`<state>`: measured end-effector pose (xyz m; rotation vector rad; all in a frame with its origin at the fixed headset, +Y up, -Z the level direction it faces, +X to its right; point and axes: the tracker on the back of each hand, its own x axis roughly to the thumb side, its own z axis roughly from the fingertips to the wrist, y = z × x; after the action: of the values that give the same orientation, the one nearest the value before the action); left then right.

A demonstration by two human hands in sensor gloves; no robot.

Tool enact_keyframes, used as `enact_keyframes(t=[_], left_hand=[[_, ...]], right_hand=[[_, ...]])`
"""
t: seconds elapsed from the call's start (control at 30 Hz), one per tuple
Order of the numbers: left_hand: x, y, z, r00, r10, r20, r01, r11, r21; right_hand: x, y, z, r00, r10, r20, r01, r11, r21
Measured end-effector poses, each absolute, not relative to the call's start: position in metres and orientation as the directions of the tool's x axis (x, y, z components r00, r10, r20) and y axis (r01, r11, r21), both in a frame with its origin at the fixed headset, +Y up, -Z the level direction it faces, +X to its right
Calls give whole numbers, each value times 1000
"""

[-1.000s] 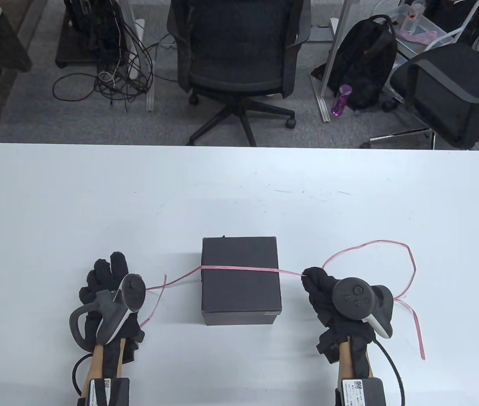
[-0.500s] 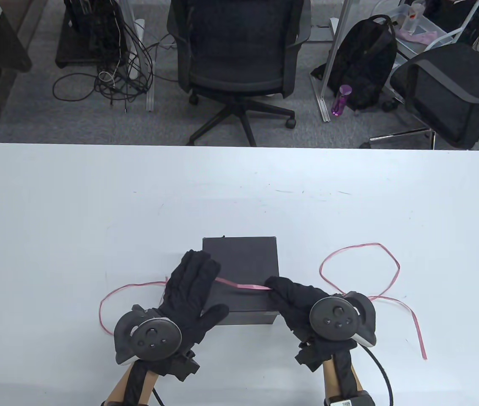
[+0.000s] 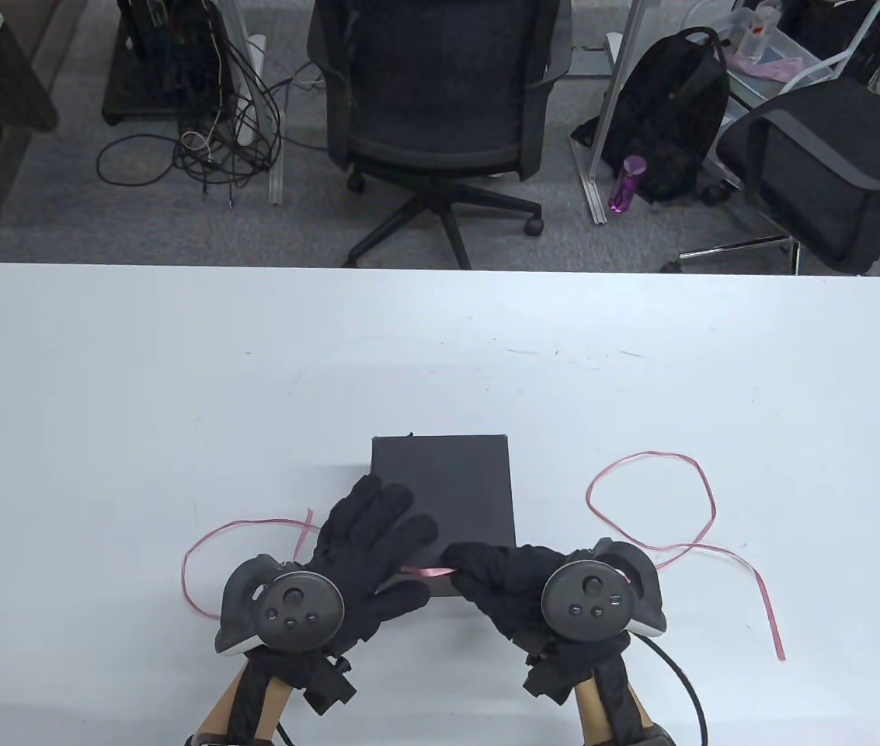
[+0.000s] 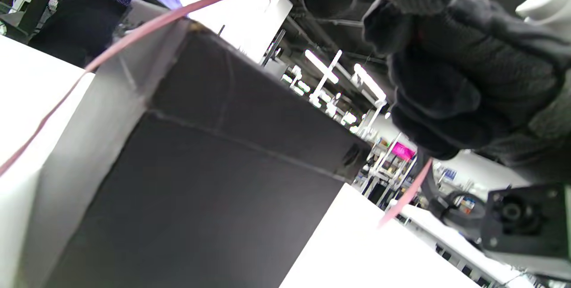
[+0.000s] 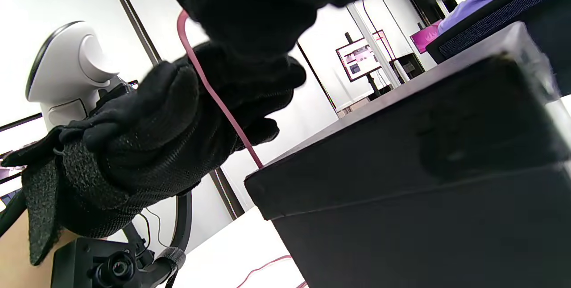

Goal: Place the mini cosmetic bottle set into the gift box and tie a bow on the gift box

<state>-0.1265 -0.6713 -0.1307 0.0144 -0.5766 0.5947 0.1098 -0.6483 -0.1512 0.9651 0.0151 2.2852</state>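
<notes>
The black gift box (image 3: 455,482) stands closed near the table's front edge, and no bottle set shows. A thin pink ribbon (image 3: 428,573) crosses its near edge. My left hand (image 3: 366,544) lies flat on the lid's near left part, fingers straight and thumb splayed, with the ribbon running between thumb and index. My right hand (image 3: 490,571) pinches the ribbon at the box's near edge. In the left wrist view the ribbon (image 4: 134,34) runs over the box (image 4: 214,167) corner. In the right wrist view the ribbon (image 5: 214,96) drops to the box (image 5: 424,167) beside the left hand (image 5: 147,145).
Slack ribbon forms a loop on the table left of the box (image 3: 191,575), plus a bigger loop and a long tail to the right (image 3: 766,606). The white table (image 3: 175,373) ends at its far edge, with office chairs (image 3: 440,93) and a backpack (image 3: 665,116) beyond.
Both hands came in from the box's sides onto it. The taut ribbon across the lid slid toward the near edge, and the side loops went slack.
</notes>
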Motion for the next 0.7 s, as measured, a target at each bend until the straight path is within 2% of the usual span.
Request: enact_keyframes(t=[0.1,0.23,0.37,0.47,0.57,0.7], left_hand=[[-128,-673,-133,659,544,519,-553,818,-157],[-135,-673,-136,543,674,501,-660,712,-241],[-140,-674,-138,451,760,468,-746,609,-271],[-150,-677,-141,337,848,408,-826,475,-304],[-165,-680,-146,177,927,329,-910,282,-303],[-183,-687,-151,85,965,249,-951,153,-270]], right_hand=[[112,-648,-152,-537,562,629,-566,-793,225],[115,-651,-155,-543,576,611,-578,-784,225],[115,-655,-158,-535,607,588,-592,-766,251],[120,-657,-161,-561,602,568,-590,-772,236],[129,-660,-166,-587,606,537,-600,-771,213],[139,-663,-171,-608,619,498,-615,-763,198]])
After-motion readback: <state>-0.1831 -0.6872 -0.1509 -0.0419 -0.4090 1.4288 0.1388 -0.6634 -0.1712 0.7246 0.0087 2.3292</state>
